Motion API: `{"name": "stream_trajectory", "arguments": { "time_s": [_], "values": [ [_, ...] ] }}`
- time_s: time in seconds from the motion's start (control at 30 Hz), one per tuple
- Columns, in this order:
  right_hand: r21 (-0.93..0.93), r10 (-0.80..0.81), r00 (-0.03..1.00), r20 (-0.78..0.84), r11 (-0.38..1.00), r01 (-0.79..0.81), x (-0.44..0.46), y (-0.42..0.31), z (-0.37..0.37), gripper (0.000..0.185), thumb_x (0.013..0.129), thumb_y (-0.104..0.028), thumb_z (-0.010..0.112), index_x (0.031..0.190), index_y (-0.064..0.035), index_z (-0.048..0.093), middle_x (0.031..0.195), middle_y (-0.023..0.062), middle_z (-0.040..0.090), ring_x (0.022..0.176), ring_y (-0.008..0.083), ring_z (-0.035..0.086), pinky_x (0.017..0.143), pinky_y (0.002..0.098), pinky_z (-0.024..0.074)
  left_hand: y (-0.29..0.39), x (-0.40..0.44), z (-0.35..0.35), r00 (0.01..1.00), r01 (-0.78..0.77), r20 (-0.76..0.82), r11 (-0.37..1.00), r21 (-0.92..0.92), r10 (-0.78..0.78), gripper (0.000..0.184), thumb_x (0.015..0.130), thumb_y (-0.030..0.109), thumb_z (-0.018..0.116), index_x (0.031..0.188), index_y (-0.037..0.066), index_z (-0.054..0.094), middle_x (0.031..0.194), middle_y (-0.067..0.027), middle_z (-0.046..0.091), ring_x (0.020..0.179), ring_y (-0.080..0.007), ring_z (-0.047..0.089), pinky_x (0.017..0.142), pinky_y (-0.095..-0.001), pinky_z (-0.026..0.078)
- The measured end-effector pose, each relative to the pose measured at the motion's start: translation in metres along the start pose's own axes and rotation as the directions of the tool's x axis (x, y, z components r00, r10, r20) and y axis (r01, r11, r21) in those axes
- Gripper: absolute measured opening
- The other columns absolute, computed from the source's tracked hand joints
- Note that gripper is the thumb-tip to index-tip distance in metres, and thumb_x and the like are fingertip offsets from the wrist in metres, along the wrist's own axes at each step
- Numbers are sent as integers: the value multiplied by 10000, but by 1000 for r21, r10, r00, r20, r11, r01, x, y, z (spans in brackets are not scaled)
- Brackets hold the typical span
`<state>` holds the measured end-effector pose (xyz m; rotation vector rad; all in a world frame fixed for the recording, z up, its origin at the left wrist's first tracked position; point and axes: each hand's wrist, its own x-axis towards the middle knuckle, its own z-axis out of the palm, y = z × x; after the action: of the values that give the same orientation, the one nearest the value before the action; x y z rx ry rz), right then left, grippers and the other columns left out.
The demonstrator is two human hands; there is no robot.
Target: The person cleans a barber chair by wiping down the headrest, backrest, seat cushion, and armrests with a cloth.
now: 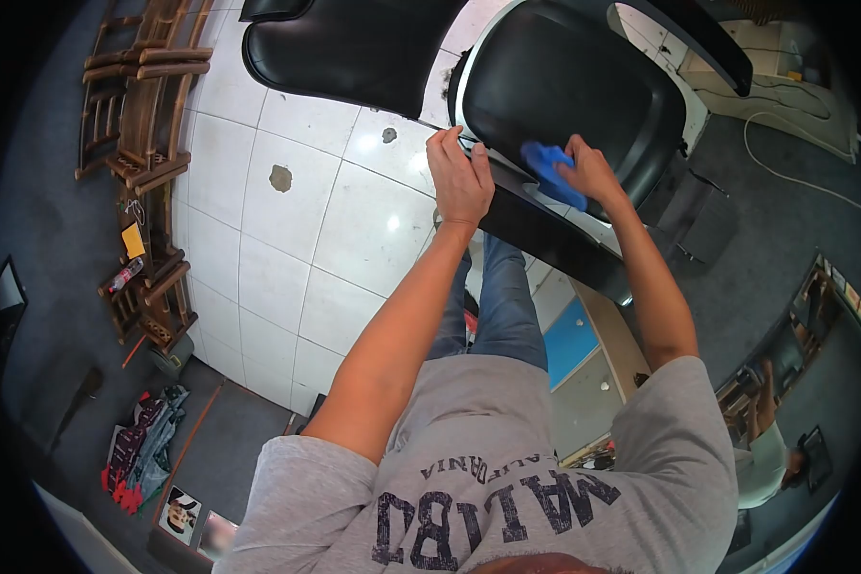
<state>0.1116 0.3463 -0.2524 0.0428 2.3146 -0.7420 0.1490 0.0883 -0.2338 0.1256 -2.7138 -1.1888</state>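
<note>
A black padded chair (564, 81) with a pale metal rim stands in front of me. My left hand (461, 179) has its fingers curled over the near end of the chair's black armrest (545, 228), close to the seat corner. In my right hand (591, 174) is a blue cloth (551, 170), pressed between the fingers against the near side of the seat. Part of the cloth is smeared by motion. The seat's underside is hidden.
A black footrest or backrest part (354, 57) extends at upper left. Bamboo chairs (143, 143) line the left wall. A cabinet with a blue door (572, 342) stands by my legs. A cable (765, 143) hangs at right, near a mirror (784, 383).
</note>
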Motion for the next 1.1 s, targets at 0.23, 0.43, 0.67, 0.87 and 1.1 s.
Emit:
{"name": "stream_trajectory", "arguments": {
  "time_s": [0.23,0.43,0.67,0.87,1.1],
  "values": [
    [211,-279,753,-596,851,482,-25,-147,-83,354,989,-179,696,1226,-24,483,814,217,698,747,358,731,708,436,547,3,0,-3,1000,24,13,1000,-12,-23,385,1067,196,507,1335,-76,463,1250,-277,464,1185,-453,505,1035,-487,423],
    [-272,-424,155,-892,780,563,-25,-151,-75,165,946,-79,706,1085,6,683,859,140,690,754,318,708,684,390,531,1,-2,0,999,12,-45,999,-47,-14,352,1065,186,504,1295,-79,469,1207,-276,475,1138,-440,506,1019,-491,421],
    [-325,-225,974,-34,924,202,-12,37,66,303,889,-34,576,1174,-86,664,1057,232,734,992,455,709,844,543,584,-4,6,4,998,-15,-62,999,37,17,335,1065,204,507,1250,-74,486,1138,-260,481,1074,-431,504,963,-496,417],
    [-96,-311,916,-254,950,296,-29,-62,-5,434,855,46,527,1252,-89,639,987,219,742,959,456,708,836,548,573,0,-1,0,1000,26,-13,999,33,-26,334,1065,210,512,1238,-74,490,1134,-255,482,1073,-434,508,960,-495,418],
    [29,-437,546,-715,761,648,-40,-86,-14,358,844,121,544,1172,30,654,1050,216,723,964,395,739,850,401,595,0,1,2,997,-17,-73,1000,12,18,311,1037,200,559,1177,-77,531,1113,-237,498,1061,-418,514,949,-502,423]
  ]
}}
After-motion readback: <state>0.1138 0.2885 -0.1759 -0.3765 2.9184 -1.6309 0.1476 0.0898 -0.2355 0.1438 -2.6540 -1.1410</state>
